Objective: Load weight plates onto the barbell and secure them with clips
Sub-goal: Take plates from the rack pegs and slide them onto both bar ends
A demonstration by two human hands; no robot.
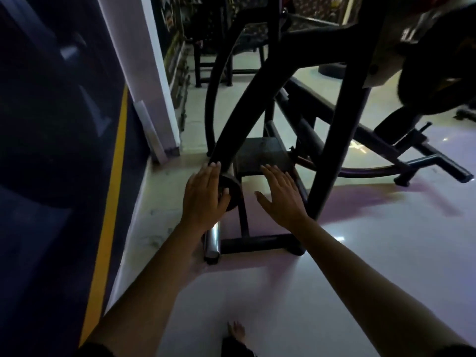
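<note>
A small dark weight plate point(231, 194) sits on a low chrome peg point(213, 240) at the foot of a black machine frame point(260, 243). My left hand point(203, 199) lies flat over the plate's left face, fingers straight and together, thumb against the plate's edge. My right hand point(280, 194) hovers open just right of the plate, palm down, holding nothing. A large dark plate point(435, 81) hangs at the upper right on the machine. No clip is visible.
A dark wall with a yellow stripe point(110, 202) runs along the left. Slanted black machine beams point(340, 130) cross above the hands. A bare foot point(237, 331) stands on the pale shiny floor point(360, 253) below. More gym equipment stands at the back.
</note>
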